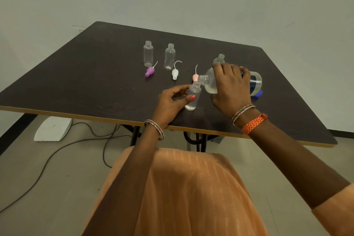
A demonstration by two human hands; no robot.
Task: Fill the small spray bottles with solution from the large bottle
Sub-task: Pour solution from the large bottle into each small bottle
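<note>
Just right of the frame's centre, the right hand (230, 86) is curled over the big bottle (231, 82), gripping it from above. The bottle lies tipped nearly flat, its long axis running left to right, base to the right and open neck pointing left and a little down. Its mouth meets the rim of a small bottle (193, 98) standing upright on the counter (76, 86), neck up. A little clear liquid sits in that small bottle's bottom. The left hand (173, 99) pinches it, thumb on the near side and fingers curled round the far side.

Higher in the frame, 2 clear bottles (148, 53) (169, 56) stand upright and uncapped; a 3rd (220, 59) shows behind the right hand. Near them lie 3 spray tops: purple (149, 71), white (175, 74) and pink (195, 77), each with a thin tube. A blue cap (257, 94) peeks out under the big bottle's base.
</note>
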